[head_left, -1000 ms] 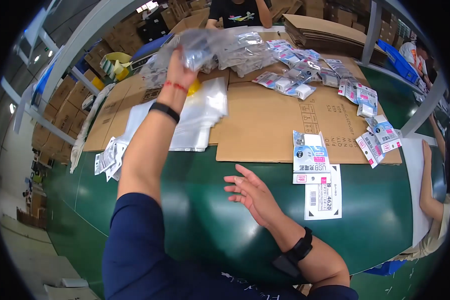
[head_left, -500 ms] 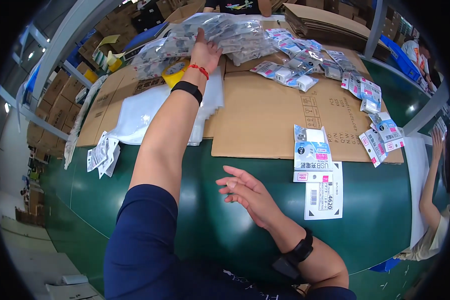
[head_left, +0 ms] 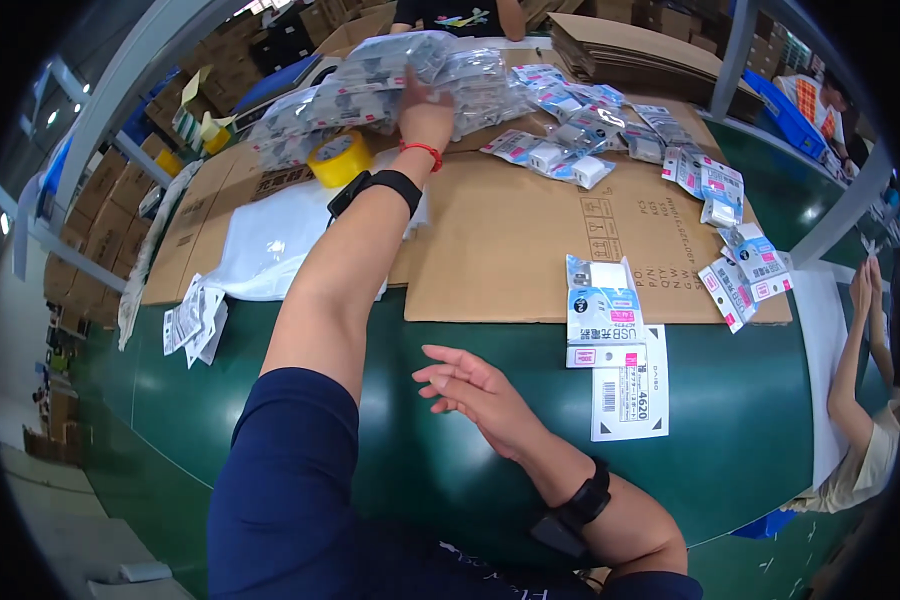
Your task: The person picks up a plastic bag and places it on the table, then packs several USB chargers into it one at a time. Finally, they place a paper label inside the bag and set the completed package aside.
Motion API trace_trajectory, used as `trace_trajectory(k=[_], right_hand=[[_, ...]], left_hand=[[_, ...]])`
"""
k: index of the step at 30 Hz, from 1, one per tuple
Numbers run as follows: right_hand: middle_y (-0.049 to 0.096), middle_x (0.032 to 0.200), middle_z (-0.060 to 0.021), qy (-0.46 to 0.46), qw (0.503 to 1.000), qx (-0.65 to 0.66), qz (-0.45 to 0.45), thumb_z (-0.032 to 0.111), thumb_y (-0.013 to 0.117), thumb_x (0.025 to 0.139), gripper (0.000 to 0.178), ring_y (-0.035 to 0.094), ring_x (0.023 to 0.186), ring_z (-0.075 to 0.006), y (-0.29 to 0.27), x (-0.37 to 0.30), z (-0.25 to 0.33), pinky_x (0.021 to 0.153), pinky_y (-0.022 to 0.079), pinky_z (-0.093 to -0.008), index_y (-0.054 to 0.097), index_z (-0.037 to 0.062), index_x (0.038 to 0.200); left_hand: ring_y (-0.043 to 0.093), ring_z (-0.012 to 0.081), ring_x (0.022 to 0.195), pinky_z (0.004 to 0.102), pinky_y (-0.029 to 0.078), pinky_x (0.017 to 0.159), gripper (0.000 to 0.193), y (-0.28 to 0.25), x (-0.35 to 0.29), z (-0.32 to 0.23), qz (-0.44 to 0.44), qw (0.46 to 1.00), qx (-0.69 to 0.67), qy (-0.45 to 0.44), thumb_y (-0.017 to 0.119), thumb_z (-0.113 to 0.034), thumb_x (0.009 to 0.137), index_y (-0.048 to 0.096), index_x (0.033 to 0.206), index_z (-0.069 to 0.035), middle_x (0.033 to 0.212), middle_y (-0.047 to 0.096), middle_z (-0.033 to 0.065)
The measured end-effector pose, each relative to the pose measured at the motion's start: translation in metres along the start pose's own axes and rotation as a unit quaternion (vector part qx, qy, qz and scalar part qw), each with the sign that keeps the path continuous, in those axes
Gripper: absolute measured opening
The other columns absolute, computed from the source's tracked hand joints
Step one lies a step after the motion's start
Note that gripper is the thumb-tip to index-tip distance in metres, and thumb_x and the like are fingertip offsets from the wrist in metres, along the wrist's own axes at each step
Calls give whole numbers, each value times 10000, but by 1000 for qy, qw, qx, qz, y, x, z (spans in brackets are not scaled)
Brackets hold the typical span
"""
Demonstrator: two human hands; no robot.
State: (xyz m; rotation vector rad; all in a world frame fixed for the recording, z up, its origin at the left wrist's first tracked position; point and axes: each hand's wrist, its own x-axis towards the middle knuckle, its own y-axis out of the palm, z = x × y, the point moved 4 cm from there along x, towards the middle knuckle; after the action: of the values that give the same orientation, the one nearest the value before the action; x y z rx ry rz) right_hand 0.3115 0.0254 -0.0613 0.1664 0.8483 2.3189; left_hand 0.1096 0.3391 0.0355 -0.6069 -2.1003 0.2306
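My left hand (head_left: 426, 118) reaches far forward to a pile of clear plastic bags holding packs (head_left: 370, 85) and lies against its near side. Its fingers are blurred, so whether they grip a bag is unclear. Beside that forearm are a yellow tape roll (head_left: 340, 160) and a stack of empty clear bags (head_left: 265, 240). Above the green table, my right hand (head_left: 480, 395) is held with loosely bent, parted fingers and nothing in it. To its right, one blister-bagged USB charger (head_left: 605, 305) overlaps the top of a white printed label sheet (head_left: 630, 405).
Flat cardboard (head_left: 500, 240) covers the table's middle. Several loose charger packs (head_left: 570, 130) lie on its far right, more (head_left: 745, 270) at its right edge. White label slips (head_left: 195, 322) lie at left. Metal posts (head_left: 840, 215) flank the table. Other people are opposite and at right.
My left hand has turned and moved slightly right and nearer against the bag pile. The right hand keeps its loose pose. The whole view has shifted slightly.
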Motion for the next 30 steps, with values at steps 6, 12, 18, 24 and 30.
trace_trajectory(k=[6,12,18,24,30], right_hand=[[574,1155,-110,17,999,-34,-15,148,528,941,465,562,985,-145,-9,-2,2,832,471,-280,375,21,1361],[576,1143,-109,12,999,-45,13,150,533,936,477,563,976,-144,-1,5,1,830,470,-276,368,14,1362],[586,1129,-101,8,998,-59,22,170,545,932,468,565,965,-138,2,2,2,829,467,-273,395,18,1348],[593,1129,-94,15,997,-77,22,176,552,930,450,567,965,-137,-1,-2,1,828,468,-277,423,31,1336],[594,1136,-90,29,998,-52,19,161,543,934,438,568,977,-140,-4,-2,2,834,466,-281,426,43,1340]], left_hand=[[516,411,1143,375,444,939,771,-18,6,-63,309,875,-321,-193,604,-192,762,246,1416,7,1243,516,288],[520,350,1176,375,435,945,760,-54,67,19,77,971,-167,-152,595,-195,812,210,1446,-26,1312,483,249],[454,272,1196,396,390,966,751,-50,31,33,145,925,-253,-245,609,-241,835,221,1465,-114,1394,406,142],[391,305,1274,373,302,1044,693,11,28,23,224,928,-276,-113,574,-284,861,261,1451,-100,1418,384,161],[404,383,1264,397,342,1025,581,54,54,35,273,951,-149,-3,528,-366,867,401,1389,-147,1396,403,211]])
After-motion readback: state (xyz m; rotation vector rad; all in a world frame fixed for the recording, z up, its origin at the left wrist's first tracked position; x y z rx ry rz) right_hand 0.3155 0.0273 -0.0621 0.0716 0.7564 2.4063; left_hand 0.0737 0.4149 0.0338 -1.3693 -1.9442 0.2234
